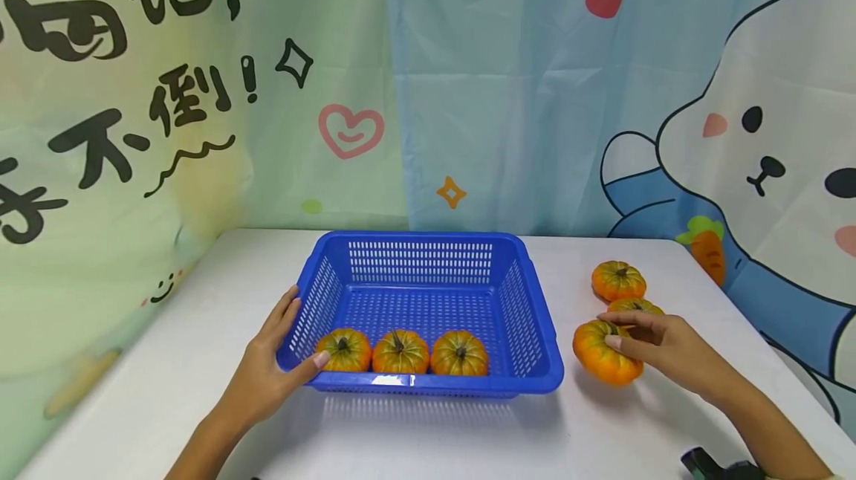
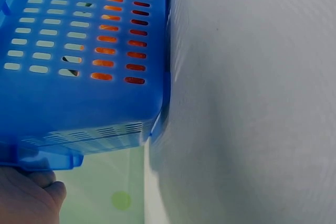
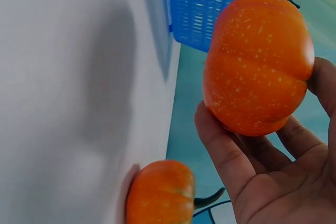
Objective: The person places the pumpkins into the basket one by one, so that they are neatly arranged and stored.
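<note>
My right hand (image 1: 658, 342) grips a small orange pumpkin (image 1: 597, 352) between thumb and fingers. The right wrist view shows this pumpkin (image 3: 257, 66) from its side, held clear of the white table. At the left of the blue plastic basket (image 1: 428, 383), my left hand (image 1: 267, 372) holds the rim, thumb over the front left corner and fingers along the side. Inside the basket, a row of three small pumpkins lines the front wall: a left one (image 1: 344, 351), a middle one (image 1: 400, 354) and a right one (image 1: 460, 355).
Behind the held pumpkin, two more stand on the table (image 1: 501, 443): a far one (image 1: 618, 281) and a partly hidden one (image 1: 635, 306). A black object (image 1: 718, 465) shows by the right forearm. A printed curtain (image 1: 495, 93) hangs behind the table.
</note>
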{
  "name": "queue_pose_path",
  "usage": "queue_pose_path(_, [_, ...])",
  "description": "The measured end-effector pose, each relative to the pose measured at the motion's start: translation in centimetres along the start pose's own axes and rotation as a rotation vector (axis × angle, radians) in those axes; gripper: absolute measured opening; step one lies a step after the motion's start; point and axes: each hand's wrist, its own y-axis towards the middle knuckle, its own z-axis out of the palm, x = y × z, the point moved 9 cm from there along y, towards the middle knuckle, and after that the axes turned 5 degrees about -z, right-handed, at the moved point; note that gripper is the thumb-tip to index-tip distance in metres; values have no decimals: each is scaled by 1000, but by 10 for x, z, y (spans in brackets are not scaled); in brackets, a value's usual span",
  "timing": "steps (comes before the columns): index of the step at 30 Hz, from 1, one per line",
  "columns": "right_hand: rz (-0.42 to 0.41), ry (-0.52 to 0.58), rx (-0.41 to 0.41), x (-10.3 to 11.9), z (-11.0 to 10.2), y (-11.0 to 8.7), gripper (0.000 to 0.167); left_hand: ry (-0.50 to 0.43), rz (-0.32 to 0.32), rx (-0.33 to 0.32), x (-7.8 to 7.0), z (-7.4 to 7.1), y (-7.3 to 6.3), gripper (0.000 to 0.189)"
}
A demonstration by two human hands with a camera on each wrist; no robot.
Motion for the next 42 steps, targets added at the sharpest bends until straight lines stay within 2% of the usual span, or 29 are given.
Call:
queue_pose_path(9, [4,62,-36,18,-7,10,54,-3,-3,-1,0,-1,1,86])
queue_pose_path(18, [-90,67,-83,48,-14,23,49,3,-8,4,-1,0,1,86])
queue_pose_path(26, [-182,88,-39,78,-6,35,45,-2,-11,5,0,-1,1,86])
queue_pose_path(34, [-193,116,-2,100,2,47,46,4,-11,3,0,0,0,86])
queue_pose_path(42, [-177,72,14,113,7,61,49,7,3,-5,-4,-2,-1,84])
